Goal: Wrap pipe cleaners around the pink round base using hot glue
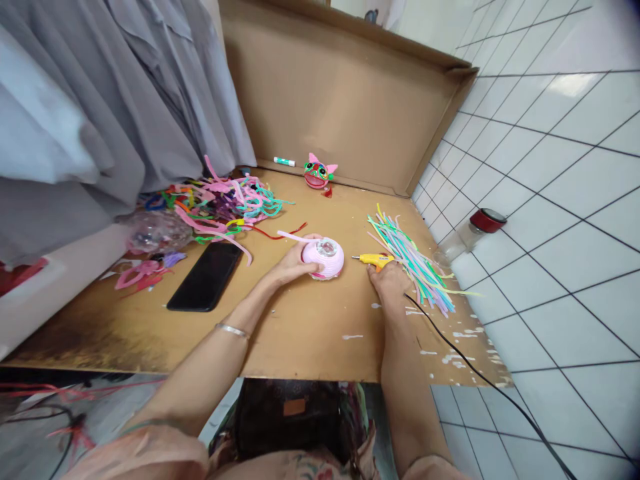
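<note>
My left hand (295, 263) is closed around the left side of a round pink ball wrapped in pipe cleaner (327, 264), just above the table. A clear, glossy round patch shows on the ball's top, and a pale pink strand (295, 236) sticks out from it to the left. My right hand (387, 277) grips a yellow hot glue gun (374, 259) by its handle. The gun's metal tip points left at the ball, with a small gap between them. A black cord (465, 360) runs from the gun off to the lower right.
A bundle of pastel pipe cleaners (415, 260) lies right of the gun. A tangled heap of coloured pipe cleaners (230, 200) and a black phone (206, 277) are at left. A decorated animal-face ornament (317, 173) and a glue stick (285, 161) stand by the cardboard wall (345, 100). A lidded jar (473, 233) is at right.
</note>
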Motion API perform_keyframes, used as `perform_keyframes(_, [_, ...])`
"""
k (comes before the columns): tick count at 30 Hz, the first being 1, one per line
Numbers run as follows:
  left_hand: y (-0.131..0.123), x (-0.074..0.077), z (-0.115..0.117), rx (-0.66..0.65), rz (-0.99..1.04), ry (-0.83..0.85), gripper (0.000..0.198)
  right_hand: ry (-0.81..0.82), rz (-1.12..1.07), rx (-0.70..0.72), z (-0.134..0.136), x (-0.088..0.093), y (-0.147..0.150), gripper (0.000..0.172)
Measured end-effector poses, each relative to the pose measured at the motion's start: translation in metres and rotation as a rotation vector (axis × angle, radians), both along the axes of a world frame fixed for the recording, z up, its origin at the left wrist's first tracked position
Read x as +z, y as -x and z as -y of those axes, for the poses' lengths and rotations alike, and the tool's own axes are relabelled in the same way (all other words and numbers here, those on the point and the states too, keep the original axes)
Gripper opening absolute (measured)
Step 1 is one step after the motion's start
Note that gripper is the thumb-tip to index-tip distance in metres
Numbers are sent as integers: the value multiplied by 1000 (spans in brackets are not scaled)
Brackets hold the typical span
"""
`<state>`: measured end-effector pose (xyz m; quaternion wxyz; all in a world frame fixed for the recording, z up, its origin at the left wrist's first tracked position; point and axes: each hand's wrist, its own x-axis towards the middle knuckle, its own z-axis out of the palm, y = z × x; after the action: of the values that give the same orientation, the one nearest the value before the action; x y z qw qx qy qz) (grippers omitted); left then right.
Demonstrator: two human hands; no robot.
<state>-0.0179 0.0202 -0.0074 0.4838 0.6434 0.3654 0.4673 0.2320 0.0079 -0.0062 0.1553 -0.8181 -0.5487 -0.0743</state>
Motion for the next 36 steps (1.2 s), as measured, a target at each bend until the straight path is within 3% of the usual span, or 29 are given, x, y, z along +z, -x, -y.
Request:
perform_keyframes(7, [-2,1,1,-27,1,-19,75,-175,-313,-16,-8,8,-9,39])
perform_keyframes(15, [-3,3,3,-43,-5,5,80,-622,-478,194,-13,12,-1,44])
perform_keyframes(18, [-5,3,3,-61,18,10,78,-744,-442,303,-7,13,5,42])
perform_keyframes(24, [-7,0,3,-102,59,6,78,-810,-271,511,3,16,13,33])
perform_keyframes(36, [-8,2,4,-87,22,19,77,-907,44,565,9,14,23,29])
